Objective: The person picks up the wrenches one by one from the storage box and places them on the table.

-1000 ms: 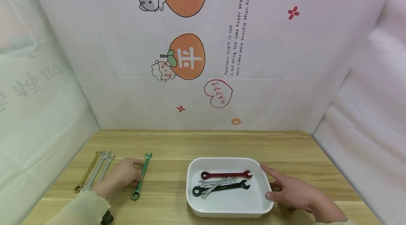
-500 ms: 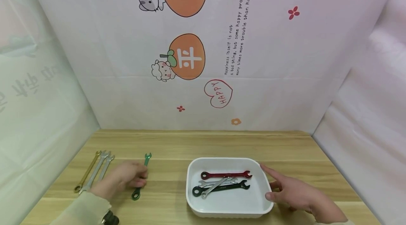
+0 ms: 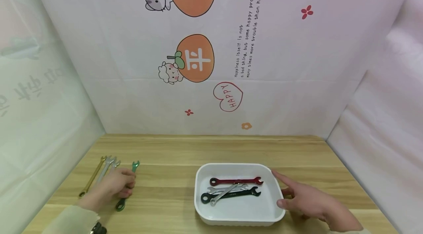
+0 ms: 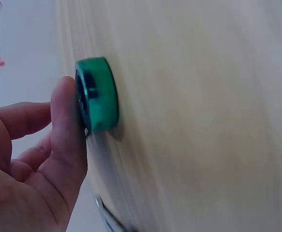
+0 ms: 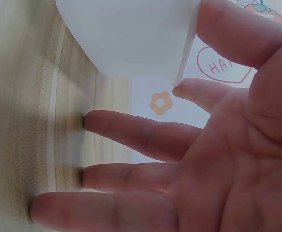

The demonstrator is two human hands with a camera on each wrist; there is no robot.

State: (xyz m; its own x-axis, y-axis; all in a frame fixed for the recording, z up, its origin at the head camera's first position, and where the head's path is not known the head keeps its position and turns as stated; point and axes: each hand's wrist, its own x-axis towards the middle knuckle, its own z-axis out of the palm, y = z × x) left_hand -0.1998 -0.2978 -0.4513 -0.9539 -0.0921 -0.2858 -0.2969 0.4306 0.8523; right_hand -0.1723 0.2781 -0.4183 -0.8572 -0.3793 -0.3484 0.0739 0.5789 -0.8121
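My left hand (image 3: pixel 120 182) grips a green ratcheting combination wrench (image 3: pixel 120 205) by its middle, its forked end pointing away from me. Up close in the left wrist view, the wrench's green ring end (image 4: pixel 102 94) shows beside the thumb, near the wood. At the right side of a white plastic tub (image 3: pixel 239 220), my right hand (image 3: pixel 308 201) touches the rim with thumb and forefinger. Its other fingers reach down to the tabletop, spread and nearly straight in the right wrist view. Inside the tub lie a red wrench (image 3: pixel 236 181), a black wrench (image 3: pixel 246 193) and small silver wrenches (image 3: pixel 222 194).
To the left of my left hand, a gold wrench (image 3: pixel 93 176) and silver wrenches (image 3: pixel 105 169) lie side by side, partly covered by that hand. Printed white cloth (image 3: pixel 281 91) hangs behind the wooden table (image 3: pixel 172 149) and along both sides.
My left hand has closed round the green wrench and carried it leftward, toward the row of gold and silver wrenches. The right hand and the tub stay in place.
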